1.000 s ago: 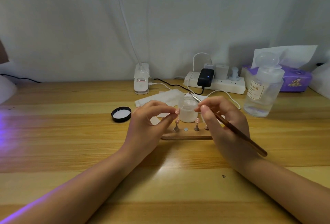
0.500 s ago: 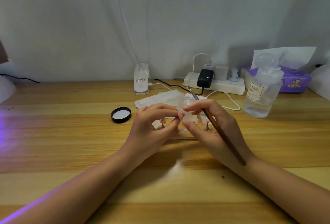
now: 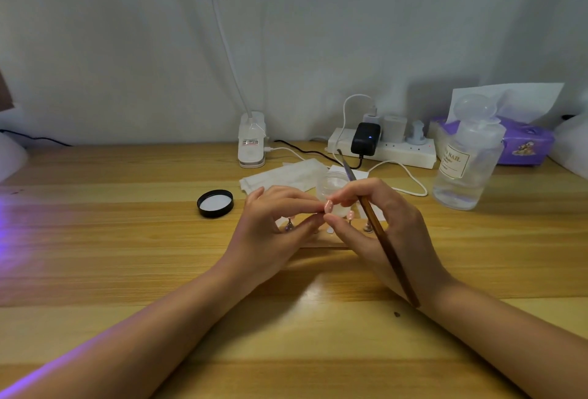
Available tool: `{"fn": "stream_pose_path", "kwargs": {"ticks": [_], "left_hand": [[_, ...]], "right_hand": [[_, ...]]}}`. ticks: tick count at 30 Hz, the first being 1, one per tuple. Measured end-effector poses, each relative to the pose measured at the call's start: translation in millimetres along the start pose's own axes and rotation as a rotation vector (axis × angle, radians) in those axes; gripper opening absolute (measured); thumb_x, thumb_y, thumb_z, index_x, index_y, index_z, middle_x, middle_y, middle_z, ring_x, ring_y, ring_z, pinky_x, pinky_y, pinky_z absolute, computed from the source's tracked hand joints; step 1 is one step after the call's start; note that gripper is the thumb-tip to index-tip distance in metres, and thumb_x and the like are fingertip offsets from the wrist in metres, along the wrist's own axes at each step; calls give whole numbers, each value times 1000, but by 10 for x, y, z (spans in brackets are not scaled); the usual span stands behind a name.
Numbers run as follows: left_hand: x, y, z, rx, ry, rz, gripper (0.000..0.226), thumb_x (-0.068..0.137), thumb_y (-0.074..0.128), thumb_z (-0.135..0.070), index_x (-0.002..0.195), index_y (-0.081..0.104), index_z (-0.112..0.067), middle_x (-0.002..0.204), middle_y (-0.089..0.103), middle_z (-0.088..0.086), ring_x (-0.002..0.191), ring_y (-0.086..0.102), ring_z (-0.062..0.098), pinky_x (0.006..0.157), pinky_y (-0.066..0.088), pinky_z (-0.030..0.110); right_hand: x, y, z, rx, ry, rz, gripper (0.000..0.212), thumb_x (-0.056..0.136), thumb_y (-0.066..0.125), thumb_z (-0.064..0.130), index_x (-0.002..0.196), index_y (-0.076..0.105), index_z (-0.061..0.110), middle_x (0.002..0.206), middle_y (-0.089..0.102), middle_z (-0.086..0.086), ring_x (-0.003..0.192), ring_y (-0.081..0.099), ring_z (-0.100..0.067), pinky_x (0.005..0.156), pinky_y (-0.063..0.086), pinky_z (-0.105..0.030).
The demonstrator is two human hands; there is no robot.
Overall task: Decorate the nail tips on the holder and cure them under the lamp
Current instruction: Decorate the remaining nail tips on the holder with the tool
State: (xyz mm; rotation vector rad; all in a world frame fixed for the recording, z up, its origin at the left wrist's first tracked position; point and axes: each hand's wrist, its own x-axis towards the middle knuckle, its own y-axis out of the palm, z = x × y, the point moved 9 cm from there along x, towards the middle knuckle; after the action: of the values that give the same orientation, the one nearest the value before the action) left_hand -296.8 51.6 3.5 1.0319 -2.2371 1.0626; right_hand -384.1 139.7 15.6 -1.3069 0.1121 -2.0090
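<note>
Nail tip [image 3: 328, 206], pale pink, sits mid-frame, pinched between the fingertips of both hands just above the wooden holder [image 3: 321, 242]. Left hand [image 3: 273, 226] has its grip closed on the tip w/ thumb and forefinger. Right hand [image 3: 375, 223] pinches it from the other side and also has the brown brush [image 3: 378, 233] tucked along the palm, bristle end pointing up toward the back of the desk [image 3: 127, 239].

Other tips still stand on their pegs on the holder, e.g. one at [image 3: 350, 215] right of the held one. Small clear jar [image 3: 334, 188] is right behind the fingers, its black lid [image 3: 215, 203] off to the left.

Tips for this step imo:
- hold the tip by the edges only, bc anything wet on the face will smudge
- keep wrists planted on the desk for steadiness
- watch the brush, it's parked in the same hand, so the bristles could swipe the jar or the plugs behind
- seat the tip square on its peg before painting, otherwise it'll wobble

Purple glow at far left edge, prob the lamp, but can't see the unit itself.
</note>
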Motion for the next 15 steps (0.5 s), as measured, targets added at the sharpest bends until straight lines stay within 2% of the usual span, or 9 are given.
{"fn": "stream_pose_path", "kwargs": {"ticks": [4,7,9,12,15], "left_hand": [[-2,-24,29,-11,-49,-28,32,72,75,-28,101,63,-29,102,64,-13,101,58,5,91,39,57],[-10,-3,121,2,-140,1,44,69,70,-31,108,52,-40,106,57,-18,102,52,-1,94,40,50],[-31,60,245,-10,-247,62,49,71,73,-29,111,48,-41,103,55,-20,103,51,0,96,40,49],[-50,122,344,-7,-315,121,51,74,75,-21,115,49,-33,91,59,-18,101,54,10,98,38,49],[-41,127,353,27,-310,136,49,75,73,-20,115,49,-32,84,61,-19,97,56,8,98,38,48]], "right_hand": [[-2,-57,-90,13,74,-47,18,77,65,29,90,57,20,84,60,15,82,56,-2,77,48,-28],[2,-57,-159,-44,117,-43,14,77,65,24,88,58,18,81,58,16,80,57,-3,78,48,-33],[0,-15,-183,-120,117,-9,13,79,68,20,87,58,19,79,56,17,78,57,-4,78,47,-37],[-6,47,-169,-227,77,40,12,78,67,22,86,58,21,77,55,15,75,55,-5,77,38,-27],[-8,74,-128,-305,40,64,13,75,65,26,85,60,19,76,57,10,73,54,-8,75,33,-21]]}}
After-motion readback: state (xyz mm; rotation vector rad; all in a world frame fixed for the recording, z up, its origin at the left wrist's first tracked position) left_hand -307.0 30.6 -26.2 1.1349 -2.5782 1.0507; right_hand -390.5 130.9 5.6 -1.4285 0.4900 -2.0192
